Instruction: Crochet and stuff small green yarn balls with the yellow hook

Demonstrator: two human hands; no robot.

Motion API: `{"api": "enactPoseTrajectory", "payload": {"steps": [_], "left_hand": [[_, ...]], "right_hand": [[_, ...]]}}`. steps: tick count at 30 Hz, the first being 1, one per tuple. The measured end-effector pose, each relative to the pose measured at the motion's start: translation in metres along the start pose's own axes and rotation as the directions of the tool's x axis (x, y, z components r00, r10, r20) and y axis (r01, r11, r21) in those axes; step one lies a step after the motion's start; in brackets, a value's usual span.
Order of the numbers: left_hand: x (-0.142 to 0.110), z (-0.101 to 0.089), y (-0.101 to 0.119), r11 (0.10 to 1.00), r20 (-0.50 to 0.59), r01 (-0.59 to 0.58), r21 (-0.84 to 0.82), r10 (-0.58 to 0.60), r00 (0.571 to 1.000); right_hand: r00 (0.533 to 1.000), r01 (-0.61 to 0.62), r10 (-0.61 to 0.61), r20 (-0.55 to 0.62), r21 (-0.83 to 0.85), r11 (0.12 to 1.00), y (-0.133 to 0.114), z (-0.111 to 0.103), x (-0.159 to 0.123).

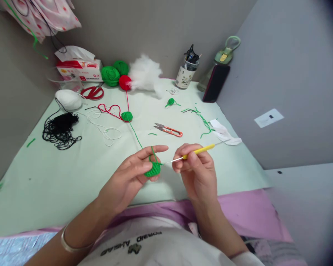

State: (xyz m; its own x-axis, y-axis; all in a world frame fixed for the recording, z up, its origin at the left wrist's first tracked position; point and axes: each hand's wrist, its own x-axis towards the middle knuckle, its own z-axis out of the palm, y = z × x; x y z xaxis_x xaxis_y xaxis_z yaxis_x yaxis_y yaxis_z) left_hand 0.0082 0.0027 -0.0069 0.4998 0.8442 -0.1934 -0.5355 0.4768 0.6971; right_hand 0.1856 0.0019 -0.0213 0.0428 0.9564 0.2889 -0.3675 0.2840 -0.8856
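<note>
Between the thumb and fingers of my left hand (pixel 130 171) is a small green crochet piece (pixel 153 169). Green yarn (pixel 135 135) loops over my raised left index finger and runs back to a small green yarn ball (pixel 127 116). My right hand (pixel 197 168) grips a crochet hook (pixel 201 150) by its yellow handle. The hook's thin metal tip points left and reaches the green piece's right edge, at a loop of yarn. Whether the tip is inside a stitch is too small to tell.
Orange thread snips (pixel 168 130) lie ahead of my hands. Farther back are red-handled scissors (pixel 93 92), white stuffing (pixel 145 74), a tissue box (pixel 80 69), a pen jar (pixel 186 74) and a phone (pixel 216 83) leaning on a bottle (pixel 223 56). Tangled black yarn (pixel 61 127) lies left.
</note>
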Motion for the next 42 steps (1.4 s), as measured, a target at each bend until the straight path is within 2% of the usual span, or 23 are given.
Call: {"api": "enactPoseTrajectory", "payload": {"steps": [3,5,11,17,24,29,31,33,35,37,39,40,41,42], "left_hand": [[-0.001,-0.003,-0.001,0.981,0.069,-0.069,0.183,0.057,0.996],[-0.001,-0.006,-0.001,0.959,0.076,-0.077,0.273,0.058,0.995],[-0.004,-0.010,0.003,0.917,-0.008,-0.074,0.391,0.084,0.996],[-0.004,-0.006,0.006,0.877,-0.060,-0.092,0.472,0.136,0.989],[-0.005,-0.007,0.004,0.838,-0.072,-0.087,0.538,0.149,0.986],[-0.005,-0.006,0.004,0.814,-0.097,-0.086,0.575,0.173,0.980],[-0.005,-0.004,0.004,0.793,-0.112,-0.103,0.601,0.211,0.971],[-0.004,-0.001,0.002,0.769,-0.141,-0.120,0.628,0.264,0.954],[-0.004,0.001,0.001,0.762,-0.172,-0.133,0.634,0.307,0.936],[-0.005,0.003,-0.002,0.786,-0.196,-0.143,0.601,0.319,0.927],[-0.005,0.003,-0.003,0.846,-0.202,-0.145,0.513,0.284,0.937],[-0.005,0.002,-0.004,0.888,-0.197,-0.129,0.441,0.236,0.952],[-0.004,0.001,-0.004,0.930,-0.182,-0.094,0.354,0.167,0.969],[-0.004,-0.001,-0.004,0.964,-0.157,-0.047,0.263,0.091,0.983]], "right_hand": [[1.000,0.005,-0.004,0.031,-0.048,0.999,0.007,0.002,-0.002],[1.000,0.008,-0.007,0.012,-0.080,0.997,0.010,0.003,-0.003],[0.993,-0.121,0.121,0.009,0.052,0.991,0.005,0.005,-0.001],[0.989,-0.143,0.139,0.050,0.079,0.987,0.000,0.006,0.003],[0.991,-0.077,0.077,0.110,-0.006,0.997,0.000,-0.001,0.001],[0.990,0.078,-0.053,0.131,-0.193,0.978,-0.005,-0.002,-0.004],[0.974,0.195,-0.143,0.176,-0.324,0.926,-0.008,-0.001,-0.007],[0.923,0.366,-0.255,0.288,-0.456,0.811,-0.010,0.000,-0.011],[0.841,0.538,-0.353,0.410,-0.560,0.630,-0.008,0.001,-0.014],[0.754,0.655,-0.423,0.503,-0.627,0.422,-0.003,0.002,-0.016],[0.692,0.700,-0.463,0.553,-0.671,0.244,0.002,0.003,-0.018],[0.681,0.699,-0.467,0.564,-0.691,0.186,0.004,0.003,-0.019],[0.683,0.692,-0.465,0.563,-0.704,0.163,0.005,0.003,-0.019],[0.697,0.680,-0.465,0.546,-0.709,0.186,0.005,0.003,-0.019]]}}
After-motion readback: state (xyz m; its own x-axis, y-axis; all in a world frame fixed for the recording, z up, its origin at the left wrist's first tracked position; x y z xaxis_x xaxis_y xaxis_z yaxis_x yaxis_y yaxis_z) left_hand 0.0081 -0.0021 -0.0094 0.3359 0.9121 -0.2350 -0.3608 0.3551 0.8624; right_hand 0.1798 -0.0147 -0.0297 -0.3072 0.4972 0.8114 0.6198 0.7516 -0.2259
